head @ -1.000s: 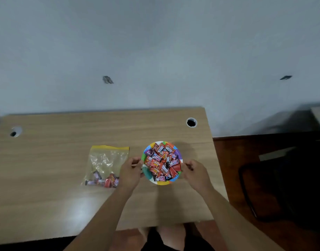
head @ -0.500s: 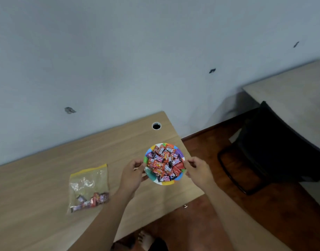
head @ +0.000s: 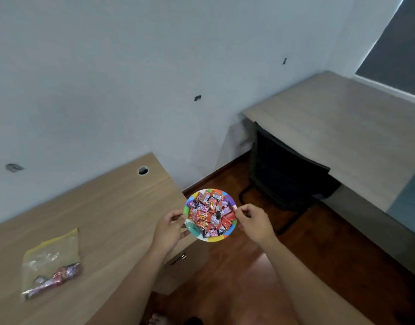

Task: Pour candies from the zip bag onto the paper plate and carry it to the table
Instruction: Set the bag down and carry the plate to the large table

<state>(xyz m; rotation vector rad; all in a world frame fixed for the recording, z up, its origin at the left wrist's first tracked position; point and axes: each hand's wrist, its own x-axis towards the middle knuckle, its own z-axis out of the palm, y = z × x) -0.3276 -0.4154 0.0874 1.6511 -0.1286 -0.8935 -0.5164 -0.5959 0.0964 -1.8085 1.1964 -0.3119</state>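
Note:
A small paper plate (head: 194, 229) with a many-coloured rim hangs in the air just past the right end of the wooden desk (head: 96, 221). Several wrapped candies (head: 211, 213), mostly red and pink, are heaped on it. My left hand (head: 169, 229) pinches the plate's left rim and my right hand (head: 254, 220) pinches its right rim. The clear zip bag (head: 50, 265) with a yellow seal lies flat on the desk at the left, with a few candies left at its bottom.
A second, paler table (head: 338, 127) stands at the right along the wall. A black chair (head: 288, 174) is tucked at its near side. Dark wooden floor (head: 248, 277) lies between the desk and the table. The desk's drawer unit (head: 178, 268) juts out below my left arm.
The plate has left the desk top and moved right, off the desk's end. My view has swung right, so the zip bag slid left and the second table came into sight.

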